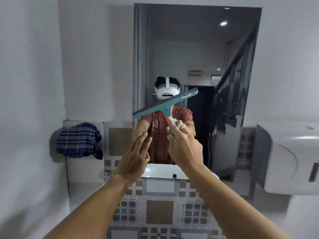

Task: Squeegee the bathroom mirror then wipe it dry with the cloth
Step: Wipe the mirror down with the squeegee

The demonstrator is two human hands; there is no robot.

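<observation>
A tall rectangular mirror (198, 49) hangs on the white wall ahead. My right hand (184, 147) grips the handle of a teal squeegee (165, 105), whose blade is tilted, right end higher, in front of the mirror's lower left part. My left hand (136, 157) is raised just left of it, fingers straight and apart, holding nothing, near the mirror's lower left edge. A blue checked cloth (79, 140) hangs bunched on the wall to the left of the mirror.
A white dispenser box (290, 157) juts from the wall on the right. Patterned grey and brown tiles (158, 211) cover the wall below the mirror. A small hook (107, 175) sits on the tiles at lower left. The mirror reflects a person in a red shirt.
</observation>
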